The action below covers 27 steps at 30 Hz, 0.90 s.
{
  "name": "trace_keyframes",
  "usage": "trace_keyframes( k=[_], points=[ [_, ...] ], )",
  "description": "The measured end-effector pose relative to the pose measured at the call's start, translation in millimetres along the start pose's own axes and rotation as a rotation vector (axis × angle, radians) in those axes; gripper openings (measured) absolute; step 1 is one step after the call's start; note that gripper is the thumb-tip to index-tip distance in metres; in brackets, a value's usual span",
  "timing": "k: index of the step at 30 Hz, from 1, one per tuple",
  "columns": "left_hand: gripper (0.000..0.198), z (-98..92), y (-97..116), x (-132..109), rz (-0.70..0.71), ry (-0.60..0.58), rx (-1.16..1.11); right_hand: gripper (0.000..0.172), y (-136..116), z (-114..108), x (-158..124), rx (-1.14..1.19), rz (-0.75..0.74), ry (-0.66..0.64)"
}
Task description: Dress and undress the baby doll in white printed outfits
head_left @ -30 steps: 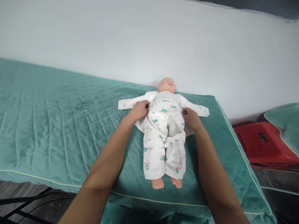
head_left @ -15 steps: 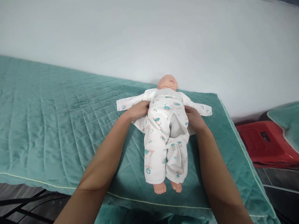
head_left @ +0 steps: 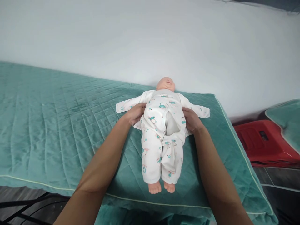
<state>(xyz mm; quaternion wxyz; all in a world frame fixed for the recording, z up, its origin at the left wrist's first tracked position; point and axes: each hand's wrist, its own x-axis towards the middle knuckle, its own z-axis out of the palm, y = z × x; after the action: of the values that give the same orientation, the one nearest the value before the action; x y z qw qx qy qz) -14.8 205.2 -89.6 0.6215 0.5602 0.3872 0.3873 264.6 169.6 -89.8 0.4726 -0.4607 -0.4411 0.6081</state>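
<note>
A baby doll (head_left: 166, 83) lies on a green quilt (head_left: 58, 131).
It is face up near the right end, head by the far wall (head_left: 117, 40). The left hand (head_left: 136, 113) and right hand (head_left: 191, 119) touch the sides of its white pants (head_left: 152, 137); I cannot tell if they grip.

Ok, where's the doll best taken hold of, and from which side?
Probably the waist, with left hand and right hand from opposite sides: the doll lies face up on the green quilt, its sleeves spread outward, so access there looks open.
</note>
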Motion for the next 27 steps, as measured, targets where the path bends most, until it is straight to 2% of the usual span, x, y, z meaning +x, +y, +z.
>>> trace_keyframes(
  k=[4, 12, 19, 27],
  points=[
    [0.035, 5.1, 5, -2, -0.128, -0.011, -0.108, 0.027, 1, -3, -1, -0.057, 0.015, -0.029],
    [0.035, 6.8, 5, 0, -0.160, -0.052, -0.073, 0.027, 2, -5, 4, -0.309, 0.021, 0.081],
    [0.038, 9.7, 8, -2, -0.188, -0.064, -0.134, 0.024, -5, 0, 2, -0.402, -0.009, -0.011],
    [0.032, 6.0, 3, -2, -0.175, -0.048, -0.222, 0.033, -3, 4, -2, -0.402, -0.114, 0.019]
  ],
)
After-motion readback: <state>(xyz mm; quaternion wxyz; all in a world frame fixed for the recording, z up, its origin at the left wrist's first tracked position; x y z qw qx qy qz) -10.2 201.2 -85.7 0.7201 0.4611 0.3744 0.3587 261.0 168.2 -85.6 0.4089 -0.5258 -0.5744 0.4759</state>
